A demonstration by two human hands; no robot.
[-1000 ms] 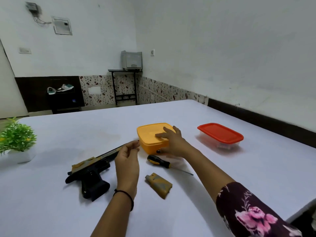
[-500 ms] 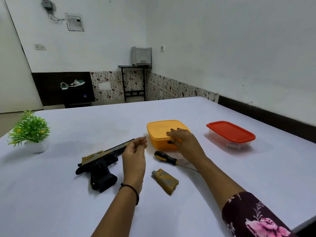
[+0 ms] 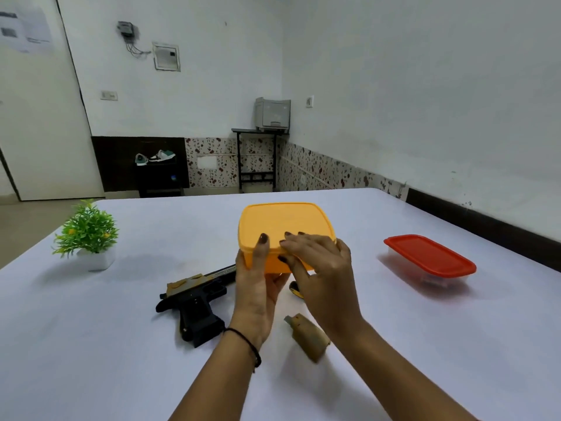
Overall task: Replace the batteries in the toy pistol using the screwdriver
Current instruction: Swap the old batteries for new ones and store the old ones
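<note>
The black and tan toy pistol (image 3: 194,302) lies on the white table (image 3: 425,344), left of my hands. Its tan battery cover (image 3: 308,335) lies loose in front of my right wrist. Only a yellow bit of the screwdriver handle (image 3: 297,289) shows between my hands. Both hands hold an orange lidded box (image 3: 282,220) raised off the table. My left hand (image 3: 258,296) grips its near left corner, thumb on the lid. My right hand (image 3: 321,268) grips the near right edge, fingers on the lid and thumb on the front wall.
A clear box with a red lid (image 3: 429,258) stands at the right of the table. A small green plant in a white pot (image 3: 88,235) stands at the far left. Beyond the table's far edge are a wall, a stand and a shoe rack.
My left hand moved from beside the pistol onto the orange box. Both hands have lifted the box off the table toward me, and it now hides most of the screwdriver.
</note>
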